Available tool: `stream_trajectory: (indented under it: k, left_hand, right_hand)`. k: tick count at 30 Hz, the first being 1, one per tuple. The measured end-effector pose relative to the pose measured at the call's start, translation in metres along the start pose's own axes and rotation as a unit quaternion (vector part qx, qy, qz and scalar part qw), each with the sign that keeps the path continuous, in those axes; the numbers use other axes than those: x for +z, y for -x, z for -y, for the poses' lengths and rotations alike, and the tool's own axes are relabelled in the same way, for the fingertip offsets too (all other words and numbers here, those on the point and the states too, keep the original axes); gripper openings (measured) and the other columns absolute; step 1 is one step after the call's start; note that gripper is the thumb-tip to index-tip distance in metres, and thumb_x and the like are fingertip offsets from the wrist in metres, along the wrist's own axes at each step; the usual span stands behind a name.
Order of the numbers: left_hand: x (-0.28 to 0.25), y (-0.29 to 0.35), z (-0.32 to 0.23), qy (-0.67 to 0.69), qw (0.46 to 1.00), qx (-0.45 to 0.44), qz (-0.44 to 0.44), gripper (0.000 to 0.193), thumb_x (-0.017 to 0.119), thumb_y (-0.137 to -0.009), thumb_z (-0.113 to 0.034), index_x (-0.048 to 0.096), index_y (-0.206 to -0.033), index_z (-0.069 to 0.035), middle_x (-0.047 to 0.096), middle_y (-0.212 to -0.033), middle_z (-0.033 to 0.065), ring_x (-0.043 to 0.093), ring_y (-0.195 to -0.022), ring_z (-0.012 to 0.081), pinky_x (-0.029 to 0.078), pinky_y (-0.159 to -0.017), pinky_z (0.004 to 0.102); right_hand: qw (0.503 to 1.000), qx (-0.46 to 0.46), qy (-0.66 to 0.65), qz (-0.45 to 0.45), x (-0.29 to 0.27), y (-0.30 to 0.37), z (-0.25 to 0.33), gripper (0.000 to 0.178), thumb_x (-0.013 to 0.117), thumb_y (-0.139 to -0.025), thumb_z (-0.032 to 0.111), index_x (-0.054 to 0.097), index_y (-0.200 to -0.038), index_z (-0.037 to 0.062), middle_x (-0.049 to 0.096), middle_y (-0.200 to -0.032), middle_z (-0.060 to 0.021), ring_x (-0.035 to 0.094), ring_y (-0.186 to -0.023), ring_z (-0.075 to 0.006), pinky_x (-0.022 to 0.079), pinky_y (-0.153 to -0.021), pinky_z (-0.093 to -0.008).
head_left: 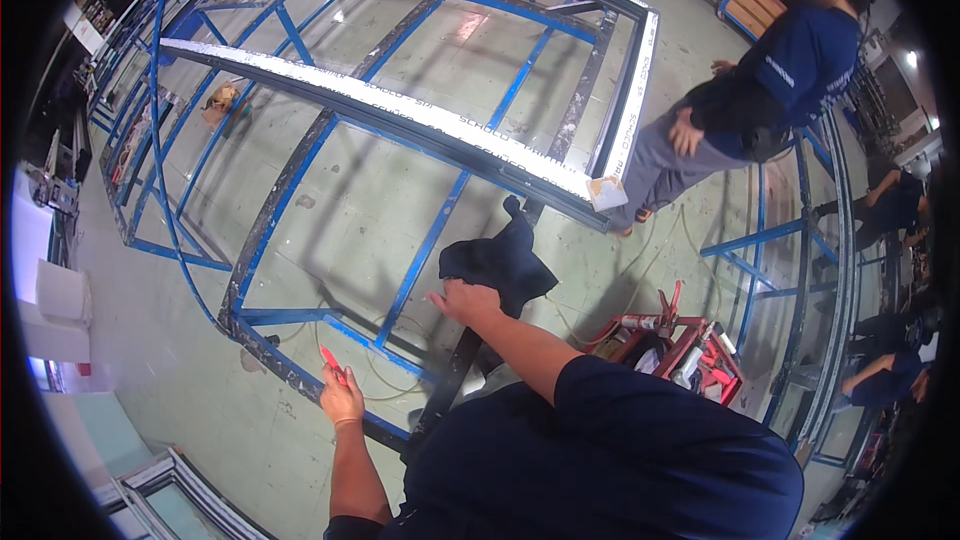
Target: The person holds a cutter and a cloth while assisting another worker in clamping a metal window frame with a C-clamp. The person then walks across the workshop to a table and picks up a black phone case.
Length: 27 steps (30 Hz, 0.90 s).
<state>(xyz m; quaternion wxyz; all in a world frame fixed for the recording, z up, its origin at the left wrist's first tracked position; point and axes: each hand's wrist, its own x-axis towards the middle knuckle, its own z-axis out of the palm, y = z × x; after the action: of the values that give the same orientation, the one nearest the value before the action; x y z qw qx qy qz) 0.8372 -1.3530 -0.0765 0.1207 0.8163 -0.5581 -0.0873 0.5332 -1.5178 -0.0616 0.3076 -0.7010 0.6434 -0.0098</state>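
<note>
My left hand (342,400) is closed around a slim red hand tool (333,364), whose exact kind I cannot make out. It is over the near blue and black rail of the work stand (280,380). Further right, my right hand (467,301) grips the lower edge of a black cloth (500,262), with its thumb sticking out to the left. Some of its fingers are hidden by the cloth. Beyond the cloth, a long window-type frame (500,147) with white printed protective film rests on the stand. A scrap of brownish tape (607,192) sits at its near right corner.
A red toolbox (690,355) full of tools is on the floor to my right. Another person (790,80) stands at the frame's right end. A blue hose (155,140) hangs at the left. Thin pale hoses (400,392) trail along the floor. More people work at far right.
</note>
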Motion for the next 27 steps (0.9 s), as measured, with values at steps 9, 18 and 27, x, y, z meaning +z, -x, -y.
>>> stream_trajectory:
  k: [9,18,27]
  left_hand:
    - [0.0,0.0,0.001,0.009,1.0,0.005,0.0,0.041,0.055,-0.096,-0.03,0.042,-0.127,-0.006,0.067,-0.086,0.0223,0.064,-0.075,0.0439,0.049,-0.066,0.0515]
    - [-0.001,-0.001,0.0,0.016,1.0,-0.006,0.009,0.041,0.055,-0.096,-0.03,0.042,-0.126,-0.006,0.067,-0.085,0.0232,0.064,-0.074,0.0439,0.048,-0.065,0.0523]
    - [0.002,-0.001,0.002,0.021,1.0,0.005,-0.001,0.041,0.055,-0.096,-0.03,0.042,-0.126,-0.006,0.067,-0.084,0.0227,0.064,-0.074,0.044,0.048,-0.065,0.0522]
  right_hand:
    - [1.0,-0.005,0.002,-0.005,0.004,-0.002,-0.003,0.06,0.044,-0.092,0.065,0.064,-0.101,0.0085,0.071,-0.087,-0.0146,0.07,-0.081,-0.0364,0.055,-0.067,-0.0477]
    - [1.0,-0.003,0.015,0.001,0.006,-0.003,-0.003,0.058,0.043,-0.093,0.064,0.065,-0.098,0.0102,0.071,-0.097,-0.0124,0.07,-0.085,-0.0346,0.055,-0.07,-0.0463]
    - [1.0,-0.007,0.005,-0.013,0.008,-0.004,-0.004,0.056,0.045,-0.092,0.063,0.065,-0.095,0.011,0.071,-0.088,-0.0119,0.07,-0.081,-0.0348,0.055,-0.069,-0.0456]
